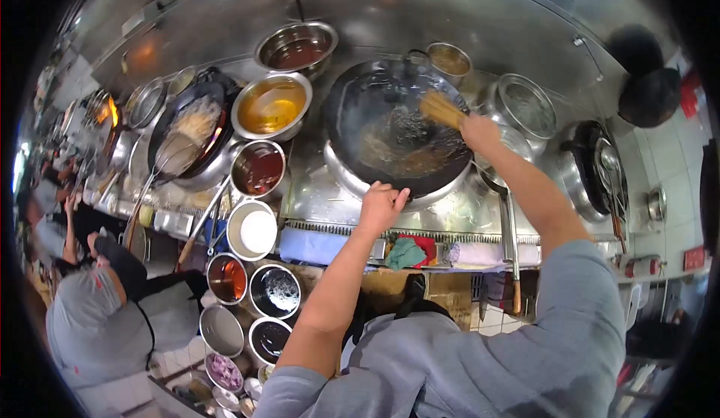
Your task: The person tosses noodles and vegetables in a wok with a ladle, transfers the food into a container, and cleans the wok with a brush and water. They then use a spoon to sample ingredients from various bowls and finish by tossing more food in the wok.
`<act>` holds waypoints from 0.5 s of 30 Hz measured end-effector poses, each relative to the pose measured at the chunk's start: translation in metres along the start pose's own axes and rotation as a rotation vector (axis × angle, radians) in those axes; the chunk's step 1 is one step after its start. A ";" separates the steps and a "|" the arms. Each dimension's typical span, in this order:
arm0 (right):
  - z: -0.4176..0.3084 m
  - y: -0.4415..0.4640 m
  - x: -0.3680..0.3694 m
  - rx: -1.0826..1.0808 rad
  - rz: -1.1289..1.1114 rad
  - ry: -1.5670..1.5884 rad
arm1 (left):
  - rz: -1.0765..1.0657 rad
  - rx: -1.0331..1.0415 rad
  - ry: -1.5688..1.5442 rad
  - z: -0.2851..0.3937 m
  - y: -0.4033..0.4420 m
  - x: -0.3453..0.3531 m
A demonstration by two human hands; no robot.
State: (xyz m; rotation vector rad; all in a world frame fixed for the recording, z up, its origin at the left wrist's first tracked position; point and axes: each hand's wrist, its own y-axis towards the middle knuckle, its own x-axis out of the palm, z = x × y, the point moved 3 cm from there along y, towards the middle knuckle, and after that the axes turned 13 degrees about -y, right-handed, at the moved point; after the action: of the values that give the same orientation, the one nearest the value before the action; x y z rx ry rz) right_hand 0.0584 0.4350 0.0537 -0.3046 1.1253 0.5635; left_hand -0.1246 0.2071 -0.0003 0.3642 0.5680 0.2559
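My right hand [480,133] is closed round a bamboo wok brush [441,109], its bristles angled down over the right side of a large black wok [349,110]. Cloudy, bubbling-looking water [401,144] lies in the bottom of the wok. At the near rim, my left hand [384,204] grips the wok's edge, fingers curled and thumb along the rim. Whether a handle or cloth is under that hand is hidden. The wok sits on a round metal burner ring [341,174].
Left are bowls of yellow oil [274,106] and red sauce [257,169], plus another wok with food [196,121]. A ladle [510,230] lies at right with its handle over the counter edge. A co-worker [105,313] stands at left. Folded cloths [311,245] line the front edge.
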 end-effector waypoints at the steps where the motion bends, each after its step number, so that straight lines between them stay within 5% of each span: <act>1: -0.014 0.030 0.006 0.025 0.029 0.069 | 0.017 0.019 -0.014 -0.002 0.000 0.000; 3: -0.060 0.061 0.016 0.210 0.017 0.406 | 0.022 0.029 -0.026 -0.005 -0.003 0.001; 6: -0.124 0.031 0.052 0.032 0.090 0.512 | 0.011 0.032 -0.054 -0.013 -0.005 0.005; 7: -0.124 -0.023 -0.021 0.104 -0.053 0.582 | 0.103 0.070 -0.096 -0.017 -0.005 0.005; 8: -0.126 -0.041 -0.018 0.053 -0.081 0.573 | 0.180 0.097 -0.144 -0.018 -0.012 0.009; 10: -0.104 -0.086 -0.043 -0.100 -0.183 0.495 | 0.551 -0.135 0.020 -0.001 -0.022 0.001; 11: -0.079 -0.099 -0.046 -0.108 -0.224 0.509 | 0.690 -0.404 -0.165 -0.036 -0.033 0.015; 12: -0.044 -0.109 -0.038 -0.125 -0.261 0.522 | 0.679 -0.397 -0.161 -0.028 -0.028 0.011; 13: -0.006 -0.097 -0.005 -0.149 -0.147 0.426 | 0.698 -0.781 -0.870 -0.024 -0.028 0.015; 14: 0.027 -0.098 -0.050 0.051 -0.417 0.436 | 0.647 -1.142 -1.596 -0.016 -0.029 0.028; 15: 0.072 -0.068 -0.005 0.084 -0.214 0.329 | 0.600 -0.994 -1.698 -0.028 -0.020 0.033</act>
State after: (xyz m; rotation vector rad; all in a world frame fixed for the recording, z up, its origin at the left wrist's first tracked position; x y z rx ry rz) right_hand 0.1498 0.4138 0.0844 -0.4499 1.4094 0.2803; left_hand -0.1104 0.2076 -0.0456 -0.3035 -1.3569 0.6352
